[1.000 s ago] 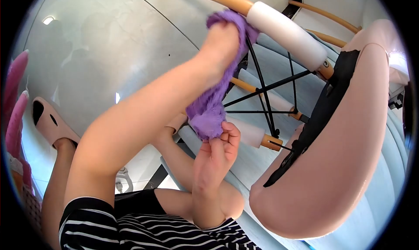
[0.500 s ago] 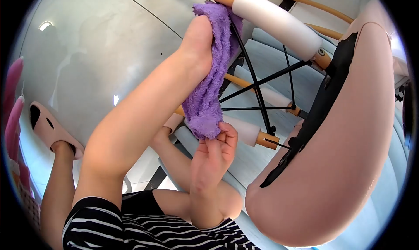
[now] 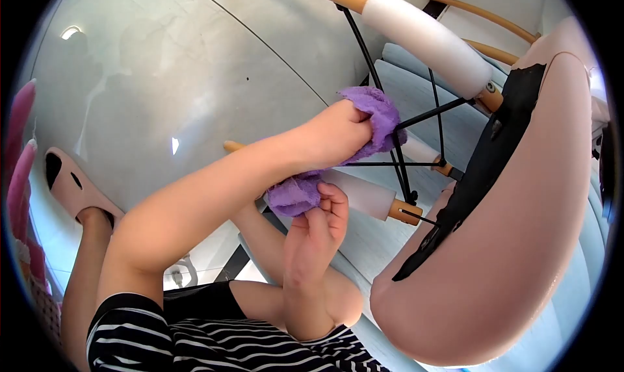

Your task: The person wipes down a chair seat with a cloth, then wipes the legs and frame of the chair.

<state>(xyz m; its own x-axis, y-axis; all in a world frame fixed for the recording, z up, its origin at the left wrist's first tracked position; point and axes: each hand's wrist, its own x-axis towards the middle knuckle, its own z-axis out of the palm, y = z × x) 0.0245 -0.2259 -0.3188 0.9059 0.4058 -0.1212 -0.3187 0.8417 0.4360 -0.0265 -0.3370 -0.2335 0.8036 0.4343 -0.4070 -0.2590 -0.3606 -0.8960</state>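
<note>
A fuzzy purple cloth (image 3: 296, 198) stretches between my two hands, its middle hidden behind my left forearm. My left hand (image 3: 338, 135) has its fingers curled into the upper part of the cloth, which lies against the crossing black metal rods of a chair. Lower down, my right hand (image 3: 320, 226) pinches the other end of the cloth between thumb and fingers. The tipped-over chair has a pink padded seat (image 3: 513, 242) and wooden legs with white sleeves (image 3: 426, 40). Another white-sleeved leg (image 3: 361, 195) is just behind my right hand.
Light blue cushioned padding (image 3: 416, 86) lies under the chair. Glossy pale floor tiles (image 3: 162, 79) spread out on the left, with a pink slipper (image 3: 81, 187) on my foot. Pink glove-like fingers (image 3: 19, 151) show at the left edge.
My left hand has moved down and right with the cloth's upper part, away from the upper chair leg to the black rods. My right hand has stayed nearly still.
</note>
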